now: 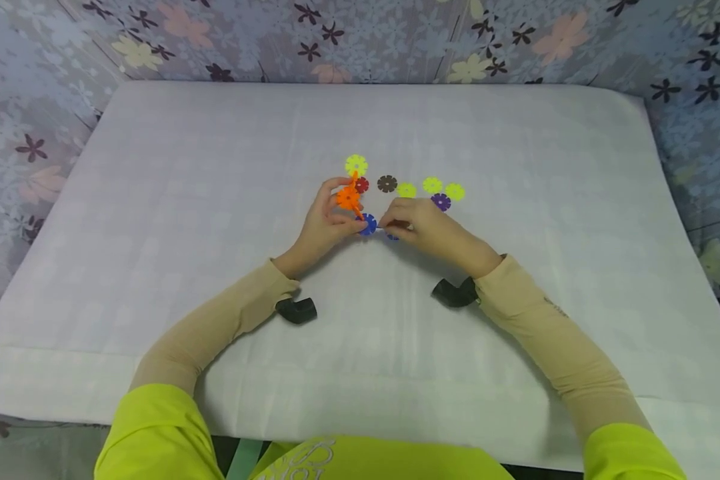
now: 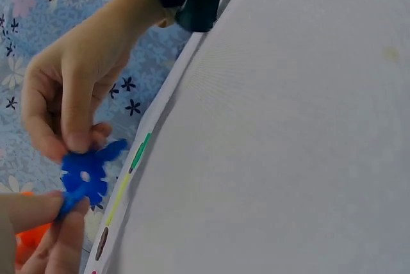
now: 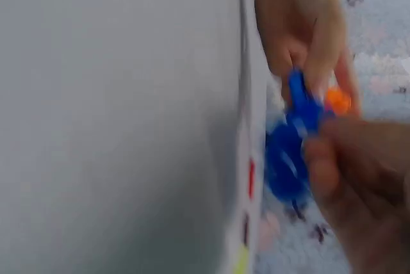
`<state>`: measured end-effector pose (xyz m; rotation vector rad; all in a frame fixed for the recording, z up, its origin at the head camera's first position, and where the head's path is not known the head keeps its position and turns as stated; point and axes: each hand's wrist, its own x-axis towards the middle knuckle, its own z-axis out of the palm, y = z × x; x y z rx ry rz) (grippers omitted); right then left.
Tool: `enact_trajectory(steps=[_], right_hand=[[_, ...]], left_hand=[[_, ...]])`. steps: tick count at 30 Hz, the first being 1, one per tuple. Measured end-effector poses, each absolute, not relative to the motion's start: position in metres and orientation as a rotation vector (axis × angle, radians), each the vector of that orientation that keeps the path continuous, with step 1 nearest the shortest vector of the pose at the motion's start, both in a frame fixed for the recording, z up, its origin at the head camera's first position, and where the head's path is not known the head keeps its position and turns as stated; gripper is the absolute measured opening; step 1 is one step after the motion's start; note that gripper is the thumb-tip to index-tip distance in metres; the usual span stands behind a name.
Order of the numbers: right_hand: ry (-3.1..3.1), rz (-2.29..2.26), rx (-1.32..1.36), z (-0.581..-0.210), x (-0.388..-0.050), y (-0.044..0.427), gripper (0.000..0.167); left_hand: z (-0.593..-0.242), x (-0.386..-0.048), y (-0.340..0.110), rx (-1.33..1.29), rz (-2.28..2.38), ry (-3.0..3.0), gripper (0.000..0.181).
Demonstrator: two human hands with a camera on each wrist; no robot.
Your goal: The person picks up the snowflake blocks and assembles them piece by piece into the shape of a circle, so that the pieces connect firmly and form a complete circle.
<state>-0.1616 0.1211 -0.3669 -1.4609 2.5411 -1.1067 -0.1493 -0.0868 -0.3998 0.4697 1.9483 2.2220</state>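
My left hand [image 1: 327, 220] pinches a blue notched interlocking disc [image 1: 369, 225] between fingers and thumb. Orange interlocking discs [image 1: 348, 198] stand in the same hand, seemingly joined to the blue one. From the other side my right hand [image 1: 429, 228] pinches blue interlocking discs, partly hidden by its fingers. In the left wrist view a blue disc [image 2: 85, 175] with a round centre hole spans the two hands, other blue pieces slotted at its edges. The right wrist view is blurred, with blue discs [image 3: 286, 162] between both hands.
Loose discs lie behind the hands: a yellow one [image 1: 356, 165], a red one [image 1: 363, 185], a brown one [image 1: 387, 184], a purple one [image 1: 441, 202] and several yellow-green ones [image 1: 433, 185]. A white cloth [image 1: 360, 373] covers the table. Floral fabric [image 1: 360, 40] borders its far edge.
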Motion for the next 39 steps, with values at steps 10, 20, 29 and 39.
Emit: enact_trajectory(steps=[10, 20, 29, 39], right_hand=[[2.284, -0.959, -0.924, -0.358, -0.176, 0.142, 0.023], [2.105, -1.066, -0.81, -0.37, -0.179, 0.143, 0.01], [2.105, -1.104, -0.738, -0.372, -0.178, 0.142, 0.012], [2.125, -1.101, -0.743, -0.371, -0.179, 0.142, 0.01]], left_hand=[[-0.401, -0.152, -0.089, 0.509, 2.083, 1.933, 0.071], [-0.396, -0.152, -0.093, 0.331, 2.076, 1.881, 0.05], [-0.394, -0.156, -0.097, 0.27, 2.035, 1.952, 0.033], [-0.399, -0.159, -0.099, 0.336, 1.987, 2.217, 0.026]])
